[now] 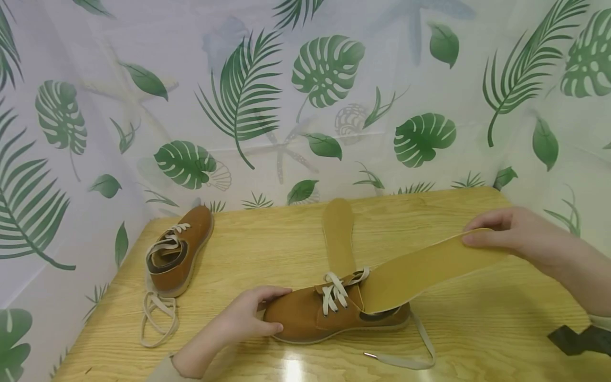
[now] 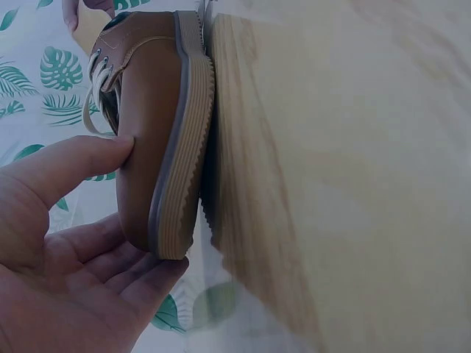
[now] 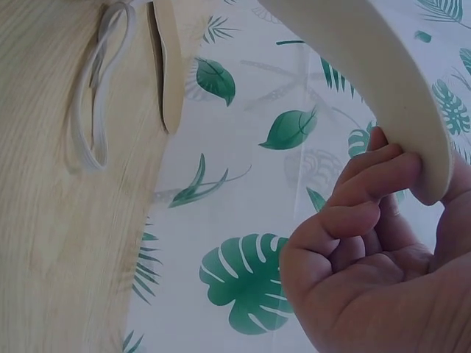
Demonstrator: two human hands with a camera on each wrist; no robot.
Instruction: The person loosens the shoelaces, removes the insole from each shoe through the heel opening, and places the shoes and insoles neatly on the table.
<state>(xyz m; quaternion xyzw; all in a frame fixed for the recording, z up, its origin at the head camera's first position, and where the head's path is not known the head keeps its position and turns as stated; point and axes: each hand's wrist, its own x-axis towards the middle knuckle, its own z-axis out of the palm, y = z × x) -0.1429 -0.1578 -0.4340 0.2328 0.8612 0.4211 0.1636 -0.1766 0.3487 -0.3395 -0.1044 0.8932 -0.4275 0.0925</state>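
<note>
A brown lace-up shoe with cream laces lies on the table in the head view, toe to the left. Around its toe my left hand grips, thumb on the near side and fingers on the far side; the left wrist view shows the thumb on the upper. My right hand pinches one end of a tan insole between thumb and fingers. The insole slants down to the left, its other end at the shoe's opening. In the right wrist view its pale underside shows, with the fingers curled beneath the end.
A second brown shoe stands at the left, its lace trailing onto the table. Behind the held shoe lies another insole. A loose lace lies in front. Leaf-printed cloth hangs along the back and sides.
</note>
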